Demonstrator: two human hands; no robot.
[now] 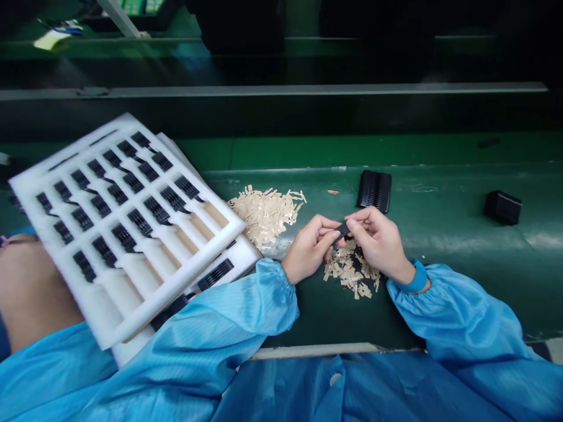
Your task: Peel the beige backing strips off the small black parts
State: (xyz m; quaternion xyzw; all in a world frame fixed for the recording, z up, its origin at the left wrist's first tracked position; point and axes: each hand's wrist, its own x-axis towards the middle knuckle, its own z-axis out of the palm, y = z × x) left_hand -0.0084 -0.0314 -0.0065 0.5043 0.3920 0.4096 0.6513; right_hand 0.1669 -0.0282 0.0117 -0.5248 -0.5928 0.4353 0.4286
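Note:
My left hand (310, 246) and my right hand (377, 239) meet over the green bench, both closed. Between their thumbs and fingers they pinch a small flat black piece (342, 231). Fingers cover its ends, so its exact kind does not show. Just beneath the hands lies a loose heap of small tan strips (352, 271), with some dark bits among them. A larger pile of tan strips (266, 214) spreads beyond my left hand. Behind my right hand sits a row of thin black pieces (374, 191) packed side by side.
At the left, a white foam tray (65, 252) holds several black comb-like parts in slots, tilted over another foam tray (248, 253). A bare arm (33, 284) shows beside it. On the right stands a black block (502, 207). A pale rail (281, 91) crosses the back.

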